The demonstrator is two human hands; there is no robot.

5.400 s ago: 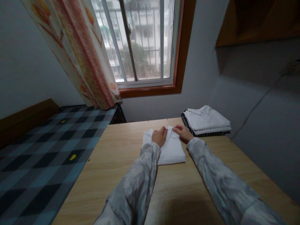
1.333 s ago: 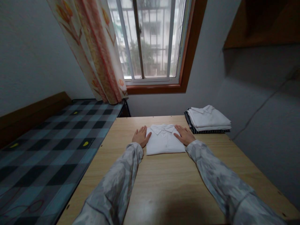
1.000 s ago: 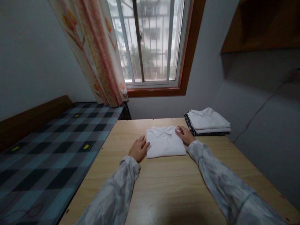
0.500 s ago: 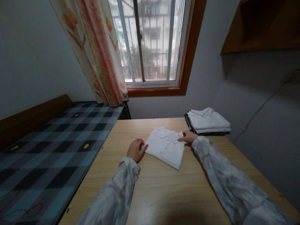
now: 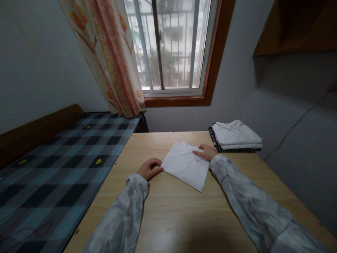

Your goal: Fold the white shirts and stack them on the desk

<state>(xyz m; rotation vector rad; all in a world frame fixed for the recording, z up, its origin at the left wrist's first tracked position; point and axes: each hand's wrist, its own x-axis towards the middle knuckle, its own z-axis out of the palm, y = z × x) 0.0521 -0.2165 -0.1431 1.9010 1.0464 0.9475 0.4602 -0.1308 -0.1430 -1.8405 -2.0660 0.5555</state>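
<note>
A folded white collared shirt (image 5: 181, 170) lies at an angle on the wooden table (image 5: 168, 214), collar toward the far right side. My left hand (image 5: 149, 169) is at the shirt's left corner, thumb and fingers closed on its edge. Across the collar's right part rests my right hand (image 5: 207, 152), its thumb and index finger apart on the cloth. Some fingers of both hands are hidden from above.
At the table's back right corner stands a stack of folded clothes (image 5: 235, 135), white on top of dark striped ones. A bed with a checked cover (image 5: 79, 172) adjoins the left side. Beyond are a curtain (image 5: 116, 70) and a window (image 5: 173, 52).
My right hand has slid left from the shirt's right edge onto the collar. My left hand has shifted slightly left and turned flatter at the corner. The shirt stays nearly in place.
</note>
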